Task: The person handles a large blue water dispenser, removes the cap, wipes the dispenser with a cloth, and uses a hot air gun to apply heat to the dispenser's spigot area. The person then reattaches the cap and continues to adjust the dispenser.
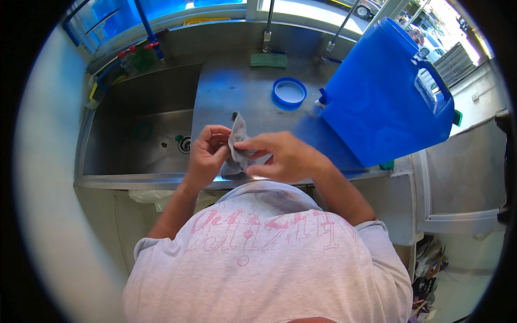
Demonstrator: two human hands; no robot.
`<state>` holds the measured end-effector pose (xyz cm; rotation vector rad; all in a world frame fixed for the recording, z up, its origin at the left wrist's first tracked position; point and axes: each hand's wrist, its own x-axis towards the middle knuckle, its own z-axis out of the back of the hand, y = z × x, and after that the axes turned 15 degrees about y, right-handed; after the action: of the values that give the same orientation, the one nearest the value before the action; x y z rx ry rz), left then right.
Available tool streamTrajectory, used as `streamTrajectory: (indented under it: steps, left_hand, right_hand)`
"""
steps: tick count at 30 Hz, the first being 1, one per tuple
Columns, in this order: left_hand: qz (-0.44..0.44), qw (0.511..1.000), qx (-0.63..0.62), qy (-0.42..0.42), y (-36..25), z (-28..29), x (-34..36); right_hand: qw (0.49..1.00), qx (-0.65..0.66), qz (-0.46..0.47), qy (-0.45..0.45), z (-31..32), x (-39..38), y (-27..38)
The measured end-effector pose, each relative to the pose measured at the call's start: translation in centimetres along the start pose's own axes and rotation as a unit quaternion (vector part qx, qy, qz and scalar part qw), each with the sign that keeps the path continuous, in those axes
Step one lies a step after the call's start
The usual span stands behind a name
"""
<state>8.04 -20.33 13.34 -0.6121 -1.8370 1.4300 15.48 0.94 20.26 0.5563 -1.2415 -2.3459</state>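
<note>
A small grey cloth (pixel 239 128) is bunched between my two hands, close to the front edge of the steel counter (pixel 231 91). My left hand (pixel 206 153) grips it from the left with bent fingers. From the right, my right hand (pixel 285 155) pinches it between thumb and fingers. Whether anything lies inside its folds I cannot tell. A large blue water jug (pixel 385 94) with a handle and a small spigot stands to the right. Between the jug and the cloth, farther back, lies a round blue-rimmed lid (pixel 289 93).
Left of the counter is a deep steel sink (pixel 140 116) with a drain (pixel 184 144). A green scouring pad (pixel 268 60) lies near the back wall. Thin upright pipes (pixel 267 37) rise behind it, and a blue pipe (pixel 145 27) comes down behind the sink.
</note>
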Motion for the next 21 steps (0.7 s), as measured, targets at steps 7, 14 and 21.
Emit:
streamTrajectory:
  steps: [7,14,21]
  left_hand:
    - [0.015,0.984,0.055,0.166,-3.3,2.4,1.8]
    - [0.069,0.975,0.213,-0.004,-3.6,3.6,0.5]
    - [0.327,0.922,0.112,0.173,-0.5,3.9,-2.2]
  right_hand:
    - [0.997,0.046,0.051,-0.031,2.7,3.2,-1.6]
    - [0.98,0.036,-0.001,-0.198,2.6,3.5,-2.3]
    - [0.942,0.004,-0.078,-0.327,4.9,2.7,-4.6]
